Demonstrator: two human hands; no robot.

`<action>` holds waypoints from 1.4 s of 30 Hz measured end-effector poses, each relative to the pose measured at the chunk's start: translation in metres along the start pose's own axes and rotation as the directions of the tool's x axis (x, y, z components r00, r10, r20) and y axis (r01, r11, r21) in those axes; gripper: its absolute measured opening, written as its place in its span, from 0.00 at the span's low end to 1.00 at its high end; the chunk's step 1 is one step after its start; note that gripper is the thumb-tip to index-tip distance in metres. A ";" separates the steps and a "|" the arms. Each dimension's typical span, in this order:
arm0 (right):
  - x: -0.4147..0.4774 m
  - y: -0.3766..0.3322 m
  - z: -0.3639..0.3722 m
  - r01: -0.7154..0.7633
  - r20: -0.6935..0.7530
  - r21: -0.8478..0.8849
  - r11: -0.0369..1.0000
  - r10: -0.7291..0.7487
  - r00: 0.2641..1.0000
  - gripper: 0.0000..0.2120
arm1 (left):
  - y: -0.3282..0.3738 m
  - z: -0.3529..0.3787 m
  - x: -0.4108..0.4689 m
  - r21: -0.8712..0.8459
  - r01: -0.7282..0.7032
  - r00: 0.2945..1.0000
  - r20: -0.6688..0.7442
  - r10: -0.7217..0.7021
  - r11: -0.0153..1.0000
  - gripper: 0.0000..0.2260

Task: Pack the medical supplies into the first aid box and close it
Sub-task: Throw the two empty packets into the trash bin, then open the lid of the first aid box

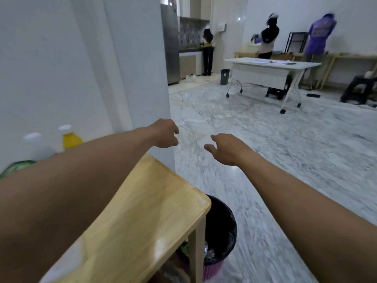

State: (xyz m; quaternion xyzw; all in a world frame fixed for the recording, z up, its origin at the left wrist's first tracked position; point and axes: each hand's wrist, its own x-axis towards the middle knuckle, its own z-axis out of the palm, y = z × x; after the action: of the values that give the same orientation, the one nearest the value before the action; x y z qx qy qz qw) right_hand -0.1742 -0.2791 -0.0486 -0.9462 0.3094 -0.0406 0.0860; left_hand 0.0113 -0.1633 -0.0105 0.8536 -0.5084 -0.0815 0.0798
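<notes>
Beyond the wooden table [142, 211], your left hand [165, 133] and right hand [224, 149] hang loosely open, empty, no first aid box visible to judge direction.

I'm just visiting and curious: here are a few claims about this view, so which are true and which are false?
1. Both hands are empty. True: the left hand and right hand hold nothing, with the fingers loosely curled.
2. A first aid box lies open on the wooden table. False: no first aid box shows; the wooden table is bare where visible.
3. A black-lined bin stands beside the table's corner. True: the bin sits on the floor there.
4. The yellow bottle has a red cap. False: the yellow bottle has a white cap.
5. The room beyond is deserted. False: three people stand near the far walls.
</notes>
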 end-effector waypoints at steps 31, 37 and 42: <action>-0.109 -0.380 -0.106 0.743 -0.182 0.023 0.669 -0.728 0.661 0.35 | -0.148 -0.146 -0.446 -0.195 0.609 0.612 -0.501 -0.611 0.769 0.26; -0.125 -0.424 -0.084 0.796 -0.150 0.056 0.603 -0.783 0.604 0.34 | -0.173 -0.133 -0.476 -0.218 0.642 0.572 -0.503 -0.648 0.735 0.26; -0.126 -0.454 -0.050 0.813 -0.087 0.097 0.574 -0.809 0.582 0.34 | -0.203 -0.107 -0.484 -0.199 0.667 0.563 -0.496 -0.661 0.718 0.27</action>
State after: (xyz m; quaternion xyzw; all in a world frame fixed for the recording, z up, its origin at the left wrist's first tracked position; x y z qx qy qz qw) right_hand -0.0192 0.1488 0.0832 -0.9746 -0.1591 -0.1103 0.1125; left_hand -0.0188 0.3646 0.0772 0.9686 -0.1072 0.1381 0.1767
